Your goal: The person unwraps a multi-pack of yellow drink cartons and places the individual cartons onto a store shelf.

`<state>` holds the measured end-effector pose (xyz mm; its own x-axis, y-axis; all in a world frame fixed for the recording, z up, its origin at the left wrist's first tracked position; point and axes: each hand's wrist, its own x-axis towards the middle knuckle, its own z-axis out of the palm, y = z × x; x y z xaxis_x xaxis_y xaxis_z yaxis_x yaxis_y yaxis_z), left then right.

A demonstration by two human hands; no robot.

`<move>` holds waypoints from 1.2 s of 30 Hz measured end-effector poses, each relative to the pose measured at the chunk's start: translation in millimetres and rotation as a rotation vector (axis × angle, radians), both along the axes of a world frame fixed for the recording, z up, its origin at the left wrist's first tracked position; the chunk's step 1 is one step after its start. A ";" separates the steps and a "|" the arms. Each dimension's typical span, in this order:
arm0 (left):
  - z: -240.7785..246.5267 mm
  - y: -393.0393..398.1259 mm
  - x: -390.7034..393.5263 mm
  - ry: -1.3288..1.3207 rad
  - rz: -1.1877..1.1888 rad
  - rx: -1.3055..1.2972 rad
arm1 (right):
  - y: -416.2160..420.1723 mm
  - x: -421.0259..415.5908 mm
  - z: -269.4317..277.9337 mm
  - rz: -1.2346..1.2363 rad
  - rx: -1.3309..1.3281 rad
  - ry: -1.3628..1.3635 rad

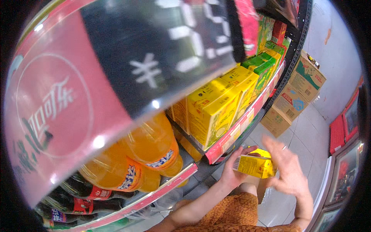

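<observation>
My left hand [233, 168] grips a yellow drink carton [252, 166] by its barcode end, low in front of the shelving. A second yellow surface shows behind it; whether it belongs to another carton I cannot tell. My right hand [288, 171], blurred, is just right of the carton with fingers and thumb apart, holding nothing. Part of a cardboard box [262, 188] shows beneath the carton, beside my knees. Several yellow drink packs [214, 113] line the shelf above my left hand, with green packs [262, 63] farther along.
A large price sign [162, 52] hangs close to the camera. Orange soda bottles [150, 142] and dark cola bottles [89, 200] stand at lower left behind a red shelf rail [162, 188]. Stacked cardboard cartons [289, 98] rest on the tiled floor by the wall. Framed pictures [343, 177] are at right.
</observation>
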<state>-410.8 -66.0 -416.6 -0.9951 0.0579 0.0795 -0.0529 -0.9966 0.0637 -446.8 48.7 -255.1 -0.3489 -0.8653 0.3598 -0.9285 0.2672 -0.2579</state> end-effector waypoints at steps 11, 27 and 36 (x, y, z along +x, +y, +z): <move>33.4 2.1 23.1 0.169 0.016 0.128 | 28.8 6.9 -1.3 0.143 -0.462 0.162; -6.2 35.3 -1.0 0.188 -0.120 -0.206 | -178.1 -46.5 78.2 0.423 -0.616 0.686; -3.7 23.2 9.5 0.176 -0.093 -0.232 | -216.3 -43.9 91.7 0.571 -0.493 0.250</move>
